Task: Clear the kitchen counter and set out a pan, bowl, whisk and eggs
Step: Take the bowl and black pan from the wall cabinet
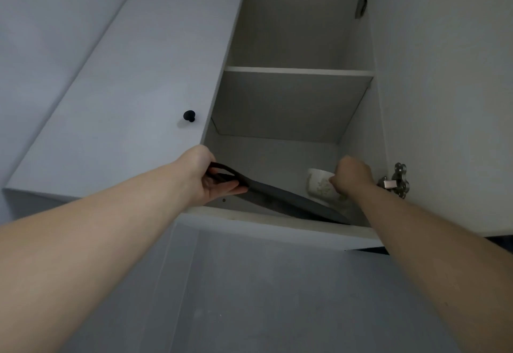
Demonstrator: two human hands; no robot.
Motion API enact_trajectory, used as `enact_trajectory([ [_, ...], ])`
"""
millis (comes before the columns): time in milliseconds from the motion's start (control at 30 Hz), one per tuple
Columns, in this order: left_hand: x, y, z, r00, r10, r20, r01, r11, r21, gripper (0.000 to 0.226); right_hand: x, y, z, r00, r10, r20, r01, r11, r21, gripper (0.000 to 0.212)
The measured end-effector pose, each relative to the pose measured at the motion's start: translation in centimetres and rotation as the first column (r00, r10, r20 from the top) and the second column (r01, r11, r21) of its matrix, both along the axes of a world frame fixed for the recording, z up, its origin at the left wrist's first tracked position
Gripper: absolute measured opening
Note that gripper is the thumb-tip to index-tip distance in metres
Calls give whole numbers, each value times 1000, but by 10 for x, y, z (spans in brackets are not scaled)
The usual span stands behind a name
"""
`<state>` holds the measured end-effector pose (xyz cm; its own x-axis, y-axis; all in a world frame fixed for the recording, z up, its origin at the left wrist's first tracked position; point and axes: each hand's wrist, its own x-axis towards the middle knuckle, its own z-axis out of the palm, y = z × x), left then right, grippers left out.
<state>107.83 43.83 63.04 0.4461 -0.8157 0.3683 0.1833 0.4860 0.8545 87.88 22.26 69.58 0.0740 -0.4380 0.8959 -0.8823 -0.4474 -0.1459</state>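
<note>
I look up into an open wall cupboard [291, 69]. A dark pan [286, 200] lies tilted on its bottom shelf, its looped handle pointing left. My left hand [211, 177] holds that handle, thumb over it and fingers beneath. To the right, a white bowl [319, 186] with a pale green pattern sits on the same shelf. My right hand [352, 176] grips the bowl's rim with curled fingers. Both forearms reach up from below. The whisk and the eggs are out of view.
The cupboard's left door [125, 88] is closed, with a black knob [189, 115]. The right door [444, 102] stands open, its metal hinges [397, 180] close to my right wrist. A middle shelf [297, 70] sits above. Grey wall lies below the cupboard.
</note>
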Motion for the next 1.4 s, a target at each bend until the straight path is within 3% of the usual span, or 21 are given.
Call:
enact_trajectory([
  [300, -23, 29, 11, 992, 101, 78, -98, 994, -50, 45, -6, 31, 6, 999, 31, 6, -31, 998, -62, 8],
  [467, -38, 52, 19, 987, 139, 86, -129, 984, -120, 27, -13, 41, -1, 999, 13, -38, -15, 998, -59, 16],
  [600, -48, 66, 22, 982, 154, 104, -141, 982, -122, 30, -13, 49, -8, 997, 15, -78, -20, 998, -64, 16],
  [867, -55, 90, 15, 992, 127, 3, -127, 987, -95, 21, -11, 56, -21, 997, 40, -65, -41, 999, -21, 17],
  [967, -52, 89, 11, 991, 130, -20, -132, 986, -106, 28, -12, 59, -25, 996, 55, -67, -55, 998, -1, 13],
  [1067, -47, 84, 7, 986, 160, -55, -166, 978, -127, 37, -13, 61, -31, 997, 51, -66, -50, 999, 8, 25],
  [1167, -43, 83, 1, 986, 145, -85, -156, 978, -140, 42, -13, 62, -39, 997, 31, -77, -30, 999, 20, 12],
  [1400, -40, 91, -8, 981, 172, -88, -183, 973, -141, 41, -13, 65, -40, 994, 49, -103, -42, 997, 62, 12],
])
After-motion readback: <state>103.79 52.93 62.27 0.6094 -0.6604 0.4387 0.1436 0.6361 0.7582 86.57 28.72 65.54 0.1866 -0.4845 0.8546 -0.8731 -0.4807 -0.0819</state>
